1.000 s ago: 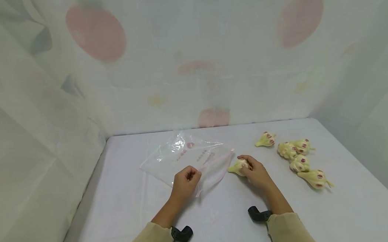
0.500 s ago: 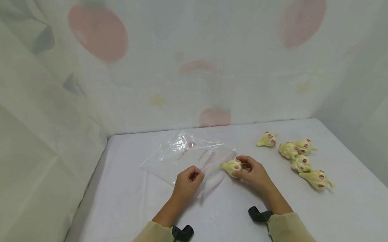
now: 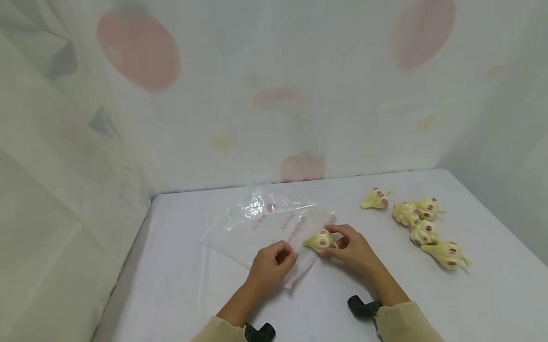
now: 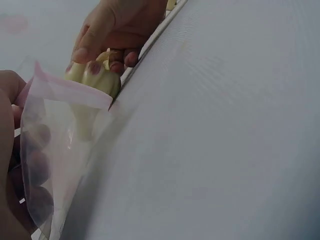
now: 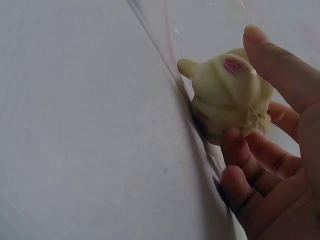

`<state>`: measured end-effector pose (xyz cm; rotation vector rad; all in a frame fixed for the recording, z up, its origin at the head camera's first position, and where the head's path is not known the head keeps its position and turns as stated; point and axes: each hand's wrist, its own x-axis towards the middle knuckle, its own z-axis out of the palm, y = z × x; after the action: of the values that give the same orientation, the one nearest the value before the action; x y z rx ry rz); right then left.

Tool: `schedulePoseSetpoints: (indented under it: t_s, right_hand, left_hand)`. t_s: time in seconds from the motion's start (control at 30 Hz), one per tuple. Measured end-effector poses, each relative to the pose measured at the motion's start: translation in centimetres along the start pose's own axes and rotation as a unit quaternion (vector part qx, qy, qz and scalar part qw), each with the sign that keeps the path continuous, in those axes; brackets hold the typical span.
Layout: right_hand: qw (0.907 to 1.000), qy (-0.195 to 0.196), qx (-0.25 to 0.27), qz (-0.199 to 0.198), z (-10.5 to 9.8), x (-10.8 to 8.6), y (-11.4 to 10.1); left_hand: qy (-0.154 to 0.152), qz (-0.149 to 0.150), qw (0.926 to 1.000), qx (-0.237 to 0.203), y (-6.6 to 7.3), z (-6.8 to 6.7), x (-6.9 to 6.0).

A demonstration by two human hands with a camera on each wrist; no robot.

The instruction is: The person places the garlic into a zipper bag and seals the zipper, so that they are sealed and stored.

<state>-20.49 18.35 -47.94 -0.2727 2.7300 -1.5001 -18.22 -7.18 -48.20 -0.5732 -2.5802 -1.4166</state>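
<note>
A clear plastic zip bag (image 3: 240, 229) with a pink edge and red print lies flat on the table. My left hand (image 3: 268, 268) pinches its pink-edged mouth and lifts one side. Between the thumb and fingers of my right hand (image 3: 358, 250) is a garlic bulb (image 3: 319, 241), pale yellow with purple patches. In the left wrist view, the stem of the garlic bulb (image 4: 95, 79) shows through the bag's film, while its wide end stays outside the pink edge (image 4: 75, 93). The right wrist view shows the bulb (image 5: 225, 92) held by its root end.
Several more garlic bulbs lie at the right of the table, most in a touching cluster (image 3: 424, 232) and one bulb (image 3: 375, 199) apart farther back. A white table (image 3: 178, 302) stands against hanging patterned cloth (image 3: 345, 109) on the far side and flanks.
My right hand has brought the garlic bulb leftward from beside the bag into its mouth. My left hand, holding the bag's edge, has shifted slightly right and nearer.
</note>
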Motion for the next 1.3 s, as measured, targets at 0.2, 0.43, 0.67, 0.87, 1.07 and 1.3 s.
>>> schedulePoseSetpoints:
  t_s: [0.2,0.43,0.67,0.87,1.07,1.3]
  right_hand:
    - [0.9995,-0.003,0.029,-0.01,0.2,-0.1,-0.4]
    - [0.998,0.023,0.058,-0.008,0.9,-0.1,-0.6]
    - [0.9979,0.034,0.056,0.003,1.3,-0.2,-1.2]
    - [0.998,0.01,0.062,0.002,1.4,-0.1,-1.2]
    - [0.9988,-0.005,0.045,-0.019,1.1,-0.2,-1.2]
    - [0.9997,0.015,-0.011,0.019,-0.9,-0.1,-0.5]
  left_hand:
    - [-0.002,0.016,0.9999,-0.003,0.2,0.1,0.1]
    - [-0.017,0.031,0.9993,-0.009,0.2,0.3,0.1]
    - [-0.018,0.036,0.9992,-0.006,0.0,0.3,0.2]
    - [-0.02,0.033,0.9993,-0.004,0.1,0.1,0.2]
    - [-0.013,0.033,0.9993,-0.009,0.2,0.0,0.2]
    - [-0.013,0.024,0.9994,-0.02,-0.1,0.2,0.0]
